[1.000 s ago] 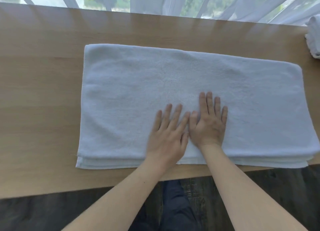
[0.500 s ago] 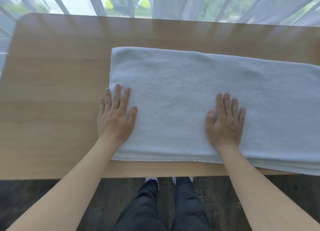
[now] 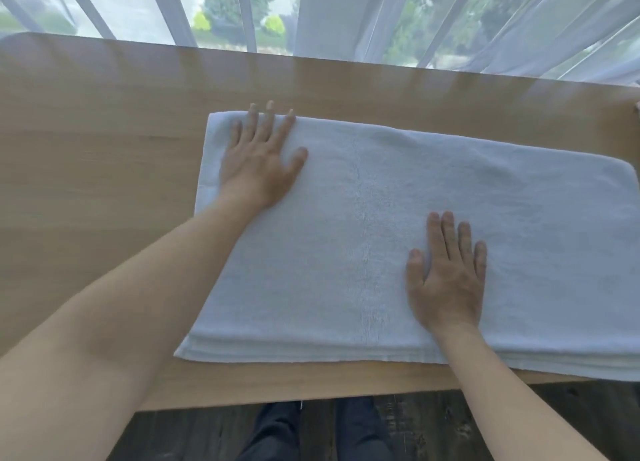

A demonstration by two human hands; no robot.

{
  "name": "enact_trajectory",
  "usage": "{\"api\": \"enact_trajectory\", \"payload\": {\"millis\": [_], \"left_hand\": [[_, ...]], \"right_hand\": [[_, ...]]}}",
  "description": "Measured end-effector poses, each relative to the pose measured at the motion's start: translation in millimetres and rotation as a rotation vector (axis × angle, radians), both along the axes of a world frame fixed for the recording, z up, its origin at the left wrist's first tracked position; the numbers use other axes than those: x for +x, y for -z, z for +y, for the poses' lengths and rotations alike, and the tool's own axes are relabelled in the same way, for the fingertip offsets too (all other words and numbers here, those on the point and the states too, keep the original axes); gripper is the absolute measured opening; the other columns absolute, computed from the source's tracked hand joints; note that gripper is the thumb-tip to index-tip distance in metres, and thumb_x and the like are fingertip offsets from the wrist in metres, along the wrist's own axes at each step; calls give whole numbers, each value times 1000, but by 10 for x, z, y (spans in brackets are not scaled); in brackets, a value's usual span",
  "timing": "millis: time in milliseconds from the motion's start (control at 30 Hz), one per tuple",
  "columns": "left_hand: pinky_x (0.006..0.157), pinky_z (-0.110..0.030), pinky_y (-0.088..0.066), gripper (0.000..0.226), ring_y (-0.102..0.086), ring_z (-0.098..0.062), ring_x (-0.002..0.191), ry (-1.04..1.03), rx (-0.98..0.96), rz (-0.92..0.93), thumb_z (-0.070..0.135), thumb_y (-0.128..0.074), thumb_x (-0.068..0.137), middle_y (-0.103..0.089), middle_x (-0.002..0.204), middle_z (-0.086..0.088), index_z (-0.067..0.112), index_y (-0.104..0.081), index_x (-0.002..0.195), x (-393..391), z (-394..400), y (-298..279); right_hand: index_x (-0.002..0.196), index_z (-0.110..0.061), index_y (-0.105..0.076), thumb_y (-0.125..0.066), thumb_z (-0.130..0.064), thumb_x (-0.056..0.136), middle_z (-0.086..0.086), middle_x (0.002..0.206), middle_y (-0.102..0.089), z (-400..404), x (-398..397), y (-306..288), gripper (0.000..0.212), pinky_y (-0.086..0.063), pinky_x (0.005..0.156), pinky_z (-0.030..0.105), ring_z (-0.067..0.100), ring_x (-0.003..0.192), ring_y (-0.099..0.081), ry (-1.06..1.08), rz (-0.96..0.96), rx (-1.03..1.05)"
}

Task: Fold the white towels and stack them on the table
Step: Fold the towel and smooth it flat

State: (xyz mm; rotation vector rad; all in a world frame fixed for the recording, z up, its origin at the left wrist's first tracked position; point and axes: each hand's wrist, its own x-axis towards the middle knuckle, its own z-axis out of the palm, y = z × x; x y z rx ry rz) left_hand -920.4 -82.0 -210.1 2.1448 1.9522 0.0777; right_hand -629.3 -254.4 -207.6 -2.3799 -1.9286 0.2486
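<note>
A white towel [image 3: 363, 225], folded lengthwise into a long rectangle of several layers, lies flat on the wooden table [image 3: 97, 156]; its right end runs out of view. My left hand [image 3: 261, 159] lies flat near the towel's far left corner, fingers straight and reaching the far edge. My right hand [image 3: 446, 273] presses flat on the towel's near middle, fingers straight and together.
The table's near edge [image 3: 311, 396] runs just below the towel, with dark floor and my legs beyond it. Sheer curtains [image 3: 346, 14] and a window stand behind the table's far edge. Bare wood lies to the towel's left.
My left hand slid from the towel's near left edge up to its far left corner. My right hand stayed pressed on the towel's near middle. The view moved.
</note>
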Motion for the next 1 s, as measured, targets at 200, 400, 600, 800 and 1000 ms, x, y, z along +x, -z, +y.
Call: {"api": "enact_trajectory", "payload": {"millis": [200, 400, 600, 800, 1000], "left_hand": [[124, -44, 8, 72, 6, -26, 155, -80, 19, -26, 57, -17, 98, -1, 169, -6, 23, -12, 161, -120, -30, -93], [124, -53, -11, 69, -2, -31, 155, 367, 16, -115, 57, -22, 102, -8, 168, -9, 20, -20, 160, 927, -1650, -44], [125, -49, -9, 67, 2, -23, 156, 239, 19, -2, 59, -22, 103, -2, 169, 2, 29, -8, 161, 449, -2002, 3], [122, -39, 16, 70, 10, -24, 155, -110, -40, 32, 60, -16, 99, 2, 169, 3, 30, -2, 161, -389, -1587, -47], [125, -50, 0, 66, 0, -29, 155, 310, 41, -114, 52, -25, 101, -9, 168, -5, 23, -18, 160, 781, -1305, -89]], "right_hand": [[162, -26, -6, -15, -50, 98, -4, 169, -2, 26, -9, -5, 69, 1, 126, 46, 19, 156, 3, 11, -17, -10], [162, -25, -9, -17, -49, 98, -2, 169, -5, 23, -21, -9, 69, 0, 126, 47, 20, 156, 0, 17, -17, -5], [162, -25, -8, -16, -49, 98, -3, 169, -4, 17, -7, -6, 68, -1, 126, 47, 20, 156, 1, 14, -20, -11], [162, -26, -7, -14, -49, 98, -3, 169, -2, 19, -41, -39, 69, 0, 126, 47, 20, 156, 4, 21, -10, -22], [162, -24, -8, -16, -49, 97, -2, 169, -3, 6, -60, -69, 70, -2, 126, 48, 19, 156, 3, 17, -2, -29]]}}
